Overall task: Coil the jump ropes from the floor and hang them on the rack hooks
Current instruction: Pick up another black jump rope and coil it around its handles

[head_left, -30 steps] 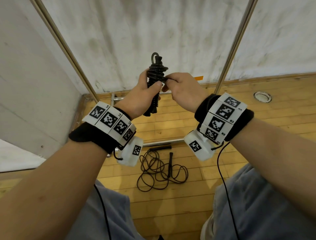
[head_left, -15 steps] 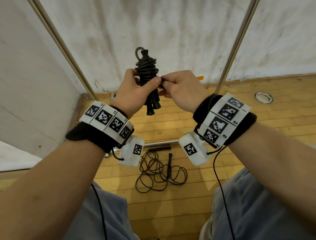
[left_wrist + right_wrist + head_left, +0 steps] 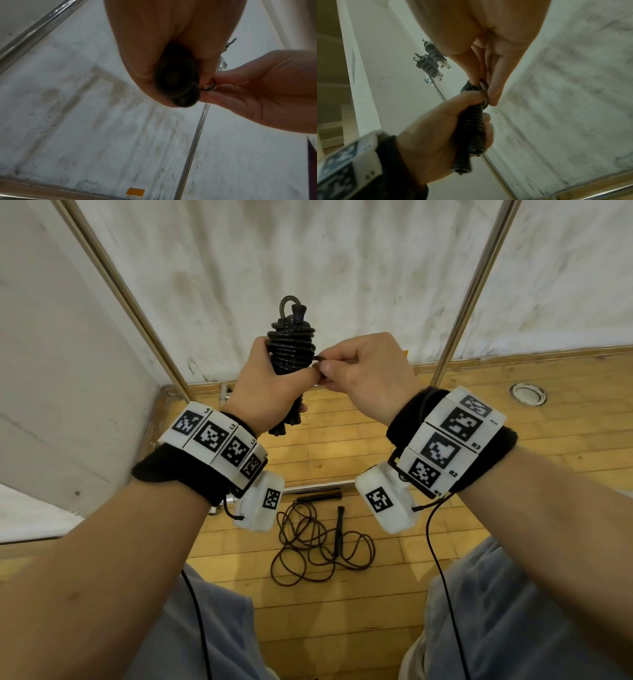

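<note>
My left hand [image 3: 274,385] grips a black jump rope bundle [image 3: 291,340] upright, cord wound tightly around its two handles, whose ends [image 3: 467,159] stick out below the fist. A small loop [image 3: 290,304] stands up at the top. My right hand [image 3: 363,371] pinches a short loop of the cord [image 3: 208,85] at the bundle's right side, touching my left thumb. A second dark jump rope [image 3: 318,539] lies loose and tangled on the wooden floor below, with its handles [image 3: 339,529] beside it. In the right wrist view, two coiled white-handled ropes [image 3: 433,62] hang on hooks high on the rack.
Two slanted metal rack poles [image 3: 126,299] [image 3: 469,296] rise in front of a stained white wall. The rack's base bar [image 3: 322,486] lies on the floor near the loose rope. A round metal floor fitting [image 3: 527,393] sits at the right. My knees fill the lower corners.
Both hands and the bundle shifted slightly left and up over the last second. The right hand keeps pinching the cord at the bundle's side. The floor rope has not moved.
</note>
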A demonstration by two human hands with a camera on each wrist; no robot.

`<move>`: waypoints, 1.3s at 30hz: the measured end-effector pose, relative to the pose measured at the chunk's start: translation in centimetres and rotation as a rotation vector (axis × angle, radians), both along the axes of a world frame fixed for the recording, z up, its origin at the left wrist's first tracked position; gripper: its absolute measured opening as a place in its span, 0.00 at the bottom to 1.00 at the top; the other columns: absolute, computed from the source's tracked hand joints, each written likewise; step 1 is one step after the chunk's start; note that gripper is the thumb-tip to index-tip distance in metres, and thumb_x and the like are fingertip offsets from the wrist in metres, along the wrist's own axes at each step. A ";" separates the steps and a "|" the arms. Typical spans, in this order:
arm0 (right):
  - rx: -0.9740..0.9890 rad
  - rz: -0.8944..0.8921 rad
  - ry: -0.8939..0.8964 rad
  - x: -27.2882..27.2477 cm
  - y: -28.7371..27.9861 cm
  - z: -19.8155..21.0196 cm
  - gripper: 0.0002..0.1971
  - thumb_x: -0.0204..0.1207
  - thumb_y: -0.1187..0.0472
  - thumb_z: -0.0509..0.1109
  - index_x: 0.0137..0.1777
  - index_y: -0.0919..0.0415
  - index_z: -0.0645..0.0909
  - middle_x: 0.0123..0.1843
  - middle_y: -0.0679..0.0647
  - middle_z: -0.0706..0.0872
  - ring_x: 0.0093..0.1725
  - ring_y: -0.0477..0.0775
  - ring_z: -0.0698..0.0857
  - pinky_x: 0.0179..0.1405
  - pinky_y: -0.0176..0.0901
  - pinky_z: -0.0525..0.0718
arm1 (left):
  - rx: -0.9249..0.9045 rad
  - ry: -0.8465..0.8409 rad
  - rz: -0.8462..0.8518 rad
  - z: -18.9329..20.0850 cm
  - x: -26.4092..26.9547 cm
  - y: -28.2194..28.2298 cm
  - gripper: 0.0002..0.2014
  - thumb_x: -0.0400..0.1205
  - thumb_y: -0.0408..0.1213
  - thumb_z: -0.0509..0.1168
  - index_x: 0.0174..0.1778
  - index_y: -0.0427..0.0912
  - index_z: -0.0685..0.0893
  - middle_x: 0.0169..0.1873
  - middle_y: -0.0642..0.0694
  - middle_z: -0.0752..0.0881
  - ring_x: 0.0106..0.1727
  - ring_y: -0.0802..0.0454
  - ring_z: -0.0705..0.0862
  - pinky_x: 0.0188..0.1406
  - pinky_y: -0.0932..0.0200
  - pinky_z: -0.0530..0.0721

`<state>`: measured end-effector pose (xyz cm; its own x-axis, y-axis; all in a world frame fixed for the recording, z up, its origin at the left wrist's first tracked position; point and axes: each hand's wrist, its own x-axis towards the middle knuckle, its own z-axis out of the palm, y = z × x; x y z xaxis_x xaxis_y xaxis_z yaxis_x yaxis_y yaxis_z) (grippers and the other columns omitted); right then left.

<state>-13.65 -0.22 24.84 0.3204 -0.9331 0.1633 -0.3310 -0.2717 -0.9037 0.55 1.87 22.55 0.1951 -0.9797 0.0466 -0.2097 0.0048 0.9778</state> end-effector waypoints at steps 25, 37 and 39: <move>-0.006 -0.084 -0.208 0.6 1.0 -0.5 0.09 0.74 0.65 0.73 0.33 0.55 0.83 0.27 0.46 0.86 0.27 0.40 0.84 0.30 0.32 0.82 | -0.053 -0.110 -0.043 0.9 -0.3 1.5 0.29 0.72 0.36 0.76 0.63 0.39 0.68 0.39 0.48 0.83 0.27 0.58 0.82 0.22 0.60 0.81; -0.084 -0.010 -0.139 0.4 0.3 -0.2 0.07 0.74 0.66 0.71 0.47 0.54 0.83 0.40 0.43 0.86 0.38 0.40 0.86 0.39 0.29 0.80 | -0.011 0.049 -0.019 1.3 0.4 1.1 0.18 0.68 0.41 0.70 0.53 0.42 0.77 0.34 0.48 0.85 0.26 0.49 0.86 0.24 0.56 0.82; -0.082 0.015 -0.120 0.2 0.3 -0.2 0.06 0.74 0.67 0.72 0.47 0.55 0.83 0.39 0.43 0.86 0.35 0.37 0.85 0.35 0.24 0.76 | 0.030 0.070 -0.063 1.2 0.6 1.2 0.21 0.68 0.40 0.69 0.56 0.42 0.75 0.34 0.45 0.84 0.26 0.49 0.85 0.25 0.57 0.81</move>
